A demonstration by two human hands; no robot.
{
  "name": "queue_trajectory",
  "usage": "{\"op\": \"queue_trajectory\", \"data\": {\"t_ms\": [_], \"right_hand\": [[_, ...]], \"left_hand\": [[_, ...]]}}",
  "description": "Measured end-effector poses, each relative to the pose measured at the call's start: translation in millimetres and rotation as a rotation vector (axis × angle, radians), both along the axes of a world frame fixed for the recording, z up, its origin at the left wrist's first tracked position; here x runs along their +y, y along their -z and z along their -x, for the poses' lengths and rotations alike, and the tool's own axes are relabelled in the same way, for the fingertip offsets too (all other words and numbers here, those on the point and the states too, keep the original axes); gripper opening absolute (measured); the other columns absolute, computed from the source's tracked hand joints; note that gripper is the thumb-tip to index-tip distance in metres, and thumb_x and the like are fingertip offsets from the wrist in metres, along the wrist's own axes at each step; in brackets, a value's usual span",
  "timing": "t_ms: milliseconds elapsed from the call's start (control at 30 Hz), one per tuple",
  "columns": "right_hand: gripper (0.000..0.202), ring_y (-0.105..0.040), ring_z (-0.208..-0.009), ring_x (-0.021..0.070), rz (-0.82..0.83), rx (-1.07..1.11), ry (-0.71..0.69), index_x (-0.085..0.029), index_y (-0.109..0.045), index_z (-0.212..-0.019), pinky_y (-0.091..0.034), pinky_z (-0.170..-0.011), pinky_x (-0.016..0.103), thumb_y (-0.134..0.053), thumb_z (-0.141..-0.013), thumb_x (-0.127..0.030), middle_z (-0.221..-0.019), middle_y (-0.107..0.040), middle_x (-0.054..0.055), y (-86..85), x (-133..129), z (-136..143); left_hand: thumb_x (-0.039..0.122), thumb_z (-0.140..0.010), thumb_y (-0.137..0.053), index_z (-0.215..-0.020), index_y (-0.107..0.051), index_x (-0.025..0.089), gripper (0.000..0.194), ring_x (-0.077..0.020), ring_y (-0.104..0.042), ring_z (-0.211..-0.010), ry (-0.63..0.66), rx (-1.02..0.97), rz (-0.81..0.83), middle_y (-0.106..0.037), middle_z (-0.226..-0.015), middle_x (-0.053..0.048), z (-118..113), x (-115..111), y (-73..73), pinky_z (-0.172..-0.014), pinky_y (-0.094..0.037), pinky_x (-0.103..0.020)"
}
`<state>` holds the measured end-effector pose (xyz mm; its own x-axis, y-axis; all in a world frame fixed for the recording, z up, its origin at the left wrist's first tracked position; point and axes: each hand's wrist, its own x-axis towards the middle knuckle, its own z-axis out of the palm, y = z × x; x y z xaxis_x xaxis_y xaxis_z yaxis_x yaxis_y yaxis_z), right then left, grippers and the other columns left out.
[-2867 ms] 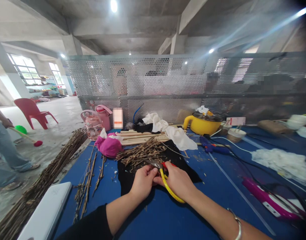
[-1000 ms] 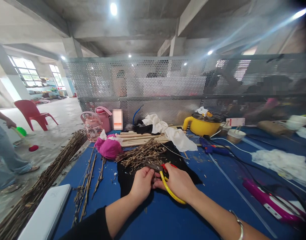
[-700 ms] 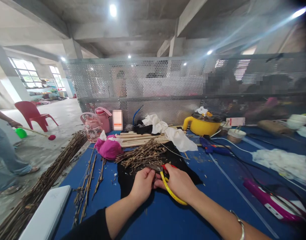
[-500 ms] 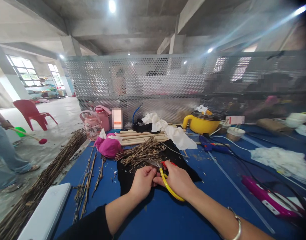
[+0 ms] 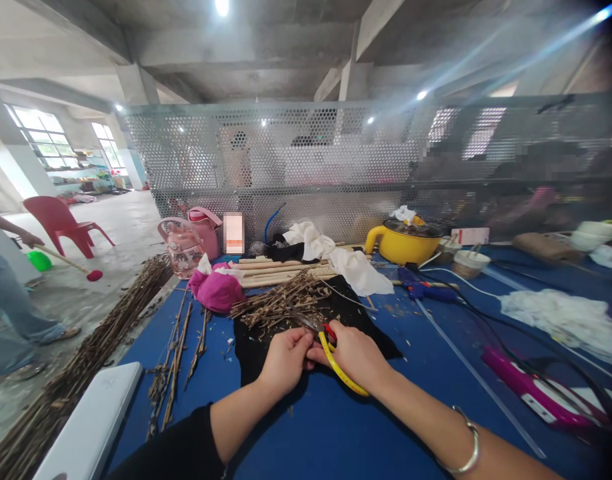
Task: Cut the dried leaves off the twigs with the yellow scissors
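Note:
My right hand (image 5: 359, 357) is closed around scissors (image 5: 342, 375) with yellow and red handles. Their dark blades point left, toward a pile of dry brown stalks (image 5: 281, 303). Close beside the scissors, my left hand (image 5: 285, 360) is closed, thumb and fingertips pinched together and nearly touching the right fingers. Whatever the pinch holds is too small or too hidden to name. Under the pile and the hands lies a black cloth (image 5: 251, 350) on the blue table (image 5: 306, 440).
Longer stalks (image 5: 173, 363) and a white slab-like object (image 5: 93, 420) lie at left. Behind are a magenta bundle (image 5: 216, 288), pale sticks (image 5: 286, 270), white cloth (image 5: 361, 270) and a yellow pot (image 5: 411, 247). A glue gun (image 5: 426, 287) with cords is at right. At far left, a person holds a stick.
Both hands and the scissors stay almost in place. At far left, the person's stick with the red tip has shifted slightly to the right.

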<state>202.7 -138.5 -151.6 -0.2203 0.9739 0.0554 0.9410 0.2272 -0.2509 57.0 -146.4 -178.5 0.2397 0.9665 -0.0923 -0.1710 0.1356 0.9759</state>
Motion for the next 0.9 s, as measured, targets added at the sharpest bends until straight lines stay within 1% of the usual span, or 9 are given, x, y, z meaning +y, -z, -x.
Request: {"op": "queue_trajectory", "data": {"t_ms": [133, 233, 400, 533, 600, 700, 900], "right_hand": [[0.046, -0.064, -0.073, 0.0264, -0.028, -0.031, 0.002, -0.02, -0.05, -0.082, -0.034, -0.055, 0.028, -0.052, -0.069, -0.064, -0.077, -0.066, 0.008, 0.7, 0.9, -0.8], [0.048, -0.064, -0.075, 0.0253, -0.058, 0.013, -0.036, -0.019, -0.049, -0.085, -0.035, -0.056, 0.027, -0.057, -0.066, -0.062, -0.079, -0.065, 0.008, 1.5, -0.3, -1.2], [0.048, -0.06, -0.079, 0.0244, -0.119, 0.068, -0.082, -0.017, -0.049, -0.083, -0.038, -0.063, 0.028, -0.063, -0.063, -0.058, -0.083, -0.062, 0.009, 3.2, -0.8, -1.3], [0.048, -0.059, -0.082, 0.0244, -0.145, 0.087, -0.106, -0.017, -0.049, -0.085, -0.039, -0.067, 0.029, -0.062, -0.065, -0.057, -0.086, -0.061, 0.01, 4.8, -0.1, -1.2], [0.046, -0.059, -0.081, 0.0241, -0.13, 0.099, -0.104, -0.017, -0.049, -0.085, -0.039, -0.067, 0.029, -0.061, -0.066, -0.057, -0.085, -0.061, 0.009, 6.0, -0.1, -1.0], [0.045, -0.061, -0.08, 0.0243, -0.064, 0.1, -0.076, -0.018, -0.048, -0.085, -0.038, -0.063, 0.028, -0.06, -0.067, -0.057, -0.083, -0.062, 0.008, 6.9, -0.5, -0.6], [0.045, -0.064, -0.078, 0.0267, -0.013, 0.031, -0.023, -0.019, -0.048, -0.084, -0.034, -0.057, 0.028, -0.055, -0.069, -0.06, -0.08, -0.066, 0.008, 4.5, -1.2, -0.5]], "left_hand": [[0.05, -0.067, -0.06, -0.077, -0.062, 0.012, 0.04, -0.008, -0.05, -0.049, -0.027, -0.027, 0.017, -0.064, -0.067, -0.004, -0.3, 1.0, 2.2, -0.048, -0.038, -0.019], [0.048, -0.067, -0.06, -0.079, -0.061, 0.012, 0.038, -0.0108, -0.054, -0.052, -0.042, -0.076, 0.041, -0.066, -0.07, -0.006, -0.9, 2.6, 5.4, -0.05, -0.04, -0.021], [0.045, -0.066, -0.061, -0.077, -0.059, 0.013, 0.034, -0.0145, -0.059, -0.055, -0.021, -0.129, 0.062, -0.067, -0.071, -0.006, -1.4, 4.1, 8.5, -0.055, -0.045, -0.026], [0.045, -0.068, -0.06, -0.078, -0.06, 0.014, 0.033, -0.0148, -0.06, -0.055, 0.014, -0.14, 0.047, -0.067, -0.071, -0.005, -1.5, 3.7, 9.5, -0.057, -0.046, -0.027], [0.045, -0.069, -0.059, -0.078, -0.06, 0.013, 0.033, -0.0136, -0.058, -0.054, 0.019, -0.134, 0.046, -0.067, -0.07, -0.005, -1.3, 3.5, 9.8, -0.056, -0.045, -0.026], [0.046, -0.069, -0.059, -0.079, -0.061, 0.013, 0.034, -0.0112, -0.055, -0.051, 0.002, -0.108, 0.057, -0.066, -0.071, -0.005, -0.7, 3.4, 9.9, -0.051, -0.041, -0.023], [0.047, -0.071, -0.057, -0.082, -0.061, 0.012, 0.037, -0.0094, -0.051, -0.05, -0.006, -0.078, 0.022, -0.066, -0.07, -0.005, 0.3, 2.4, 8.1, -0.049, -0.038, -0.021]]}}
